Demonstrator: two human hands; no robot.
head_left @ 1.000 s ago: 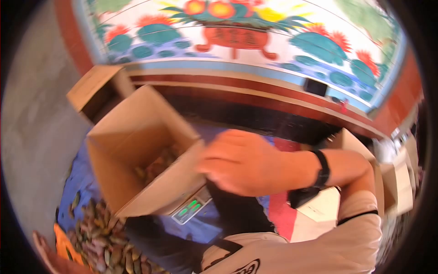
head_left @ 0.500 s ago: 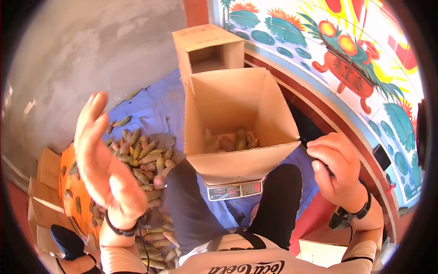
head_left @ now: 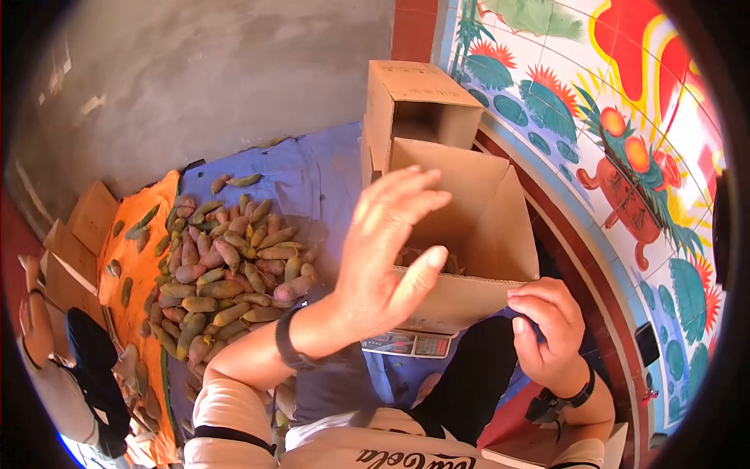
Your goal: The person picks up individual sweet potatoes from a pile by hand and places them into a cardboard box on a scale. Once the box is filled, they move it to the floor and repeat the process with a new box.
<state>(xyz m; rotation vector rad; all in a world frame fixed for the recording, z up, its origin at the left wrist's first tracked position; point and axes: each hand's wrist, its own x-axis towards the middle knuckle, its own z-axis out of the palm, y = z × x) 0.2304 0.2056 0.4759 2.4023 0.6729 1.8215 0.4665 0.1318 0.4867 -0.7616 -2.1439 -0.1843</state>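
An open cardboard box [head_left: 461, 301] stands on a digital scale [head_left: 406, 344] between my knees; its contents are mostly hidden. My left hand [head_left: 394, 250] is raised in front of the box's left side, fingers spread, holding nothing. Near the box's front right corner is my right hand [head_left: 551, 332], its fingers curled; whether something dark sits between them I cannot make out. A large heap of reddish and green oblong produce [head_left: 226, 273] lies on the blue sheet [head_left: 266, 176] to the left.
Behind the box, another cardboard box [head_left: 426, 86] lies with its opening facing me. An orange sheet [head_left: 133, 305] with scattered produce is at the left. A co-worker [head_left: 70, 391] is at the lower left, near more cardboard boxes [head_left: 94, 211]. A painted tile wall [head_left: 539, 117] runs along the right.
My left hand has moved right, from over the heap to in front of the box. The view has turned left, showing more of the heap and the co-worker. My right hand remains beside the box.
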